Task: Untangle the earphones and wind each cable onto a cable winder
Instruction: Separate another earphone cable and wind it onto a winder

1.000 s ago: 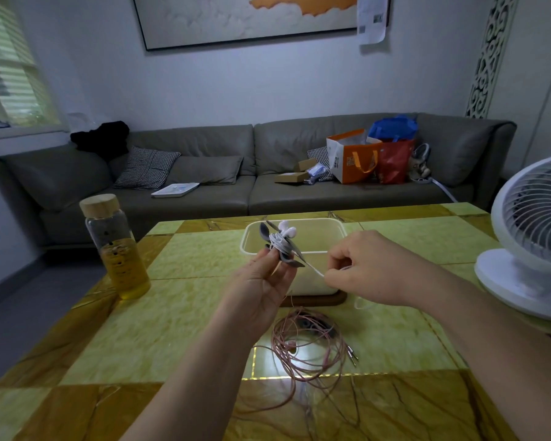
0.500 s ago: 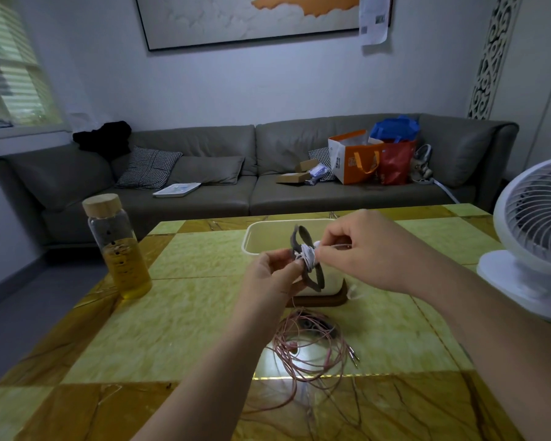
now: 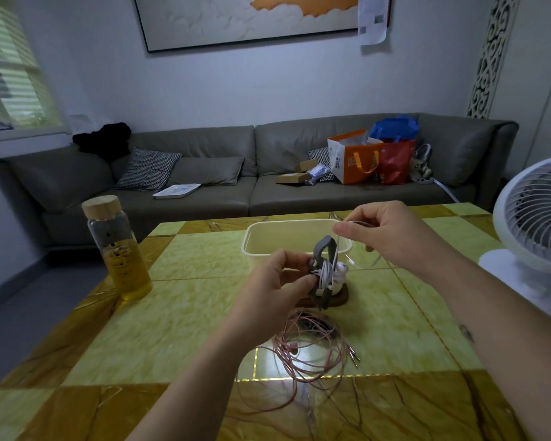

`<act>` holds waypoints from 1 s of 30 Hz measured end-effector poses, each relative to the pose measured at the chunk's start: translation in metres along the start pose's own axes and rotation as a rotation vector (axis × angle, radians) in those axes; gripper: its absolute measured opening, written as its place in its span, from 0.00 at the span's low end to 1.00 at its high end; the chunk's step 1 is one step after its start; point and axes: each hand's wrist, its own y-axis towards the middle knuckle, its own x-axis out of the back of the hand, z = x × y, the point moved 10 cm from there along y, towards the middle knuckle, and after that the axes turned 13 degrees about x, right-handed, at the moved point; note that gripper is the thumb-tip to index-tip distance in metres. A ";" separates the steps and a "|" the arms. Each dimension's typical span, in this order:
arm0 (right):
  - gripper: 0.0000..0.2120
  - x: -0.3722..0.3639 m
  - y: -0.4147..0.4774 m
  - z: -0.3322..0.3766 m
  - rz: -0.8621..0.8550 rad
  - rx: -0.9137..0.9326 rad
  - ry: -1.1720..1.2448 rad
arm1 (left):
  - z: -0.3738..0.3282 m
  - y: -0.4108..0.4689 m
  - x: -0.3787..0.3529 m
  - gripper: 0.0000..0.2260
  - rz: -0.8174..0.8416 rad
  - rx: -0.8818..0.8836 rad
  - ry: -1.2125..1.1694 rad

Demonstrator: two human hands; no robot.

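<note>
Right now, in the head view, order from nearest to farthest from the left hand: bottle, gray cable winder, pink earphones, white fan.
1. gray cable winder: held in the left hand.
2. pink earphones: on the table, just below.
3. bottle: off to the left.
4. white fan: far right edge.

One wide-angle view from the person's head, facing forward and down across the bench, left hand and right hand close at mid-frame, sofa and back wall well beyond it
</note>
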 end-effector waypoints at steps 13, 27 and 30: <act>0.24 -0.055 -0.016 -0.046 0.113 -0.268 0.544 | -0.014 -0.006 -0.008 0.08 0.151 -0.037 -0.146; 0.10 -0.102 -0.033 -0.027 0.279 -0.144 0.137 | 0.029 0.014 0.012 0.11 -0.047 0.223 -0.871; 0.10 -0.098 -0.033 -0.016 0.298 -0.062 -0.064 | 0.043 0.016 0.020 0.09 -0.118 0.274 -0.869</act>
